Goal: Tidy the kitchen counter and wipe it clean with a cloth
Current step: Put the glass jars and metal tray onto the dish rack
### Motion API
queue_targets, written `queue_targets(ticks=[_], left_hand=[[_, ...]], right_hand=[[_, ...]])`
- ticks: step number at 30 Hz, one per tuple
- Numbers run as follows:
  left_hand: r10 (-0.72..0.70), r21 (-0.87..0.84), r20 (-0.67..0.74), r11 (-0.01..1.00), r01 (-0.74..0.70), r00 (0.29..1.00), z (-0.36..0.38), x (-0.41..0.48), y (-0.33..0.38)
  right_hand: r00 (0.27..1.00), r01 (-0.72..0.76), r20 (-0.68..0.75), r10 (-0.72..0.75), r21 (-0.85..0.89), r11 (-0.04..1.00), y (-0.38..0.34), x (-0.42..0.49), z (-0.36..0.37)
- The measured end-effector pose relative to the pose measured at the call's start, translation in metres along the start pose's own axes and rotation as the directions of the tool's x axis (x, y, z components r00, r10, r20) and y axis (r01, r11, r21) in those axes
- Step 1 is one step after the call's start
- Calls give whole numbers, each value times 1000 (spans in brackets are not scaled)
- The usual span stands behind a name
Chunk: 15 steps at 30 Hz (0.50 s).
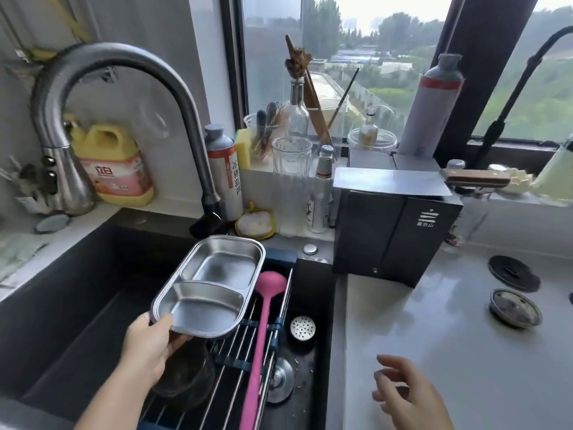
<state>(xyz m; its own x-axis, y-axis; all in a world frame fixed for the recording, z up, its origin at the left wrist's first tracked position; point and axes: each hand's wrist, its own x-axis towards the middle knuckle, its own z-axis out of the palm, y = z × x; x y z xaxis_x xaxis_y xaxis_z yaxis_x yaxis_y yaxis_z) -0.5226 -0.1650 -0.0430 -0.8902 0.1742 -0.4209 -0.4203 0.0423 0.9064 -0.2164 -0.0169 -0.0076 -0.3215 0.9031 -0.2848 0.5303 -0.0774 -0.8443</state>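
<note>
My left hand (pixel 148 346) grips the near corner of a steel two-compartment tray (pixel 210 282), holding it tilted above the wire drying rack (pixel 235 364) that spans the dark sink (pixel 77 305). A pink ladle (pixel 262 333) lies lengthwise on the rack beside the tray. A dark glass bowl (pixel 186 373) sits under my left hand on the rack. My right hand (pixel 406 395) hovers over the grey counter (pixel 449 352), fingers loosely spread and holding nothing. A pale green cloth (pixel 15 252) lies on the counter left of the sink.
A curved faucet (pixel 102 57) arches over the sink. Yellow detergent jug (pixel 114 166), bottles, a glass (pixel 291 156) and a sponge crowd the windowsill. A black appliance box (pixel 393 234) stands on the counter. Two round lids (pixel 514 308) lie at the right.
</note>
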Motion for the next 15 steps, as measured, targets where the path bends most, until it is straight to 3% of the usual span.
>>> queue_targets(ticks=[2,4,7,10,15], left_hand=[[33,60,3,998,-33,999,0,-4,0],[123,224,-36,968,-112,992,-2,-12,0],[400,565,-154,786,-252,903,-3,-28,-1],[467,587,-105,742,-324,878,15,-46,5],[489,715,-140,651,-253,861,43,-78,15]], right_hand=[[1000,-20,-17,20,-5,1000,3,-1,-3],[999,-35,-35,35,-3,999,8,-2,-8],[997,-46,-56,47,14,999,18,-4,-22],[994,-55,-94,59,43,998,32,-4,-42],[988,-49,-139,58,74,996,52,-5,-69]])
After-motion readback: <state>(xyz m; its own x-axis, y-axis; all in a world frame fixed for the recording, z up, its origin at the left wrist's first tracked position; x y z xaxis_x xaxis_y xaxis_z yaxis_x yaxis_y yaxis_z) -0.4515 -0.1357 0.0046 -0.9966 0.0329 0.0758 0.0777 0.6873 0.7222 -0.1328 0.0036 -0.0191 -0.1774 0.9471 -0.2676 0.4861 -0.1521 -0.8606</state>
